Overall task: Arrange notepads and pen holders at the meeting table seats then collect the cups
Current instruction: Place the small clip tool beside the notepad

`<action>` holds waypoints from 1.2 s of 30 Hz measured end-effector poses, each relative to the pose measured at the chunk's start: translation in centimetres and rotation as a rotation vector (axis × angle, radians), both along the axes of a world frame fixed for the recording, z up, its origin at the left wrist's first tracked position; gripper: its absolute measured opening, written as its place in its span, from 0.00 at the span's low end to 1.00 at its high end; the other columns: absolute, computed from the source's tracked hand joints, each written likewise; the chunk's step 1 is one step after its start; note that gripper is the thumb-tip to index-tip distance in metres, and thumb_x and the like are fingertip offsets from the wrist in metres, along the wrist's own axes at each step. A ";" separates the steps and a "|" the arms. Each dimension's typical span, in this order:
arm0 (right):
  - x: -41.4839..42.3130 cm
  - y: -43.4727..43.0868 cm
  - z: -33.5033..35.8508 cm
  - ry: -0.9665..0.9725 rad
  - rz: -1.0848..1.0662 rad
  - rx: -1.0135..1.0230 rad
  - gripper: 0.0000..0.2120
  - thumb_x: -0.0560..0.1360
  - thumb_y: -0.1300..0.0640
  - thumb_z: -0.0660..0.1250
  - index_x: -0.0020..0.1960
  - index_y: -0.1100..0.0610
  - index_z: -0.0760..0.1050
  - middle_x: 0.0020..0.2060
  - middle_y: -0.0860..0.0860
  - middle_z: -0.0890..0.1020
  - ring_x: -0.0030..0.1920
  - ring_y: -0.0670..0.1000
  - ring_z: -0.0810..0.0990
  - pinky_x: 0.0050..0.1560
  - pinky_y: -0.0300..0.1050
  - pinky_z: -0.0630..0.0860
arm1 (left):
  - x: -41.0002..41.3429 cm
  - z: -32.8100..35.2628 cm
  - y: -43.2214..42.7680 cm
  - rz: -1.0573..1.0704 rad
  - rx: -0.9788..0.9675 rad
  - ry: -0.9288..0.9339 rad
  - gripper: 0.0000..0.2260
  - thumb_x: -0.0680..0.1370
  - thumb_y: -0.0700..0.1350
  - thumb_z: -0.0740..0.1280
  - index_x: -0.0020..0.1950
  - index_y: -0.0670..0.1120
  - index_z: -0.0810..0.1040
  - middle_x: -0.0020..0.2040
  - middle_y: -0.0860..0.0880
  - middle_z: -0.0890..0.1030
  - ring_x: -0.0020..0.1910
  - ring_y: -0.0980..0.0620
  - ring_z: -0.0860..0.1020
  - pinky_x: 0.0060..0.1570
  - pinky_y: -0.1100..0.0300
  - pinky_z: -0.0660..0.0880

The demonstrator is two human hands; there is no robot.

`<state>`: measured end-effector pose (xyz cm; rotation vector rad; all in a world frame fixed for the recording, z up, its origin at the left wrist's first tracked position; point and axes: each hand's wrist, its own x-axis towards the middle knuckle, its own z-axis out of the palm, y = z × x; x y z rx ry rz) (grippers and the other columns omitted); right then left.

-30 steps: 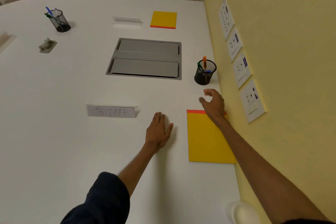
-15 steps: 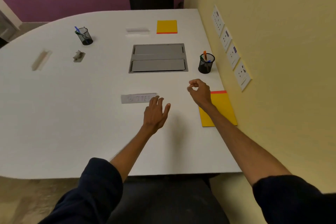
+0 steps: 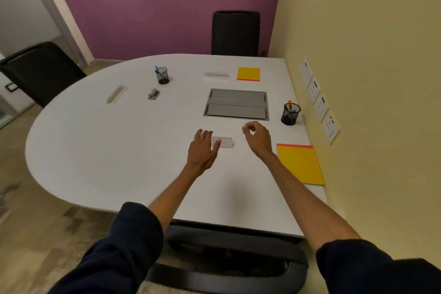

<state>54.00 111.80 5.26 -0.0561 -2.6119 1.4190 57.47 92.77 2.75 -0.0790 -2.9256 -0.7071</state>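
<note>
A yellow notepad with a red top edge lies at the near right seat. A black mesh pen holder with pens stands just beyond it by the wall. A second yellow notepad lies at the far seat, and another mesh pen holder stands at the far left. My left hand hovers with straight fingers over a clear name plate. My right hand hangs above the table left of the near notepad, fingers loosely curled, holding nothing. No cups are in view.
A grey cable hatch is set into the white table. Two more clear name plates and a small grey object lie on it. Black chairs stand at the far and left sides, with wall sockets at right.
The view has pulled back from the table. My right hand left the near notepad and moved left, curling loosely. My left hand lifted off the table and now hovers over the name plate.
</note>
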 end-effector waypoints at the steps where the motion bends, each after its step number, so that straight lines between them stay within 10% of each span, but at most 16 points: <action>1: 0.5 -0.3 0.2 0.004 0.015 0.009 0.13 0.80 0.53 0.64 0.60 0.60 0.77 0.57 0.54 0.81 0.60 0.53 0.77 0.63 0.51 0.74 | 0.5 0.5 -0.3 0.018 0.017 0.005 0.24 0.83 0.55 0.53 0.75 0.42 0.64 0.75 0.45 0.66 0.78 0.47 0.56 0.70 0.46 0.65; 36: 3.0 -32.1 0.8 0.008 0.306 0.107 0.18 0.81 0.47 0.60 0.65 0.56 0.74 0.63 0.52 0.77 0.67 0.53 0.70 0.67 0.49 0.68 | 7.8 1.7 -33.6 0.242 0.003 -0.015 0.28 0.83 0.61 0.49 0.80 0.51 0.53 0.79 0.49 0.58 0.80 0.50 0.51 0.74 0.46 0.58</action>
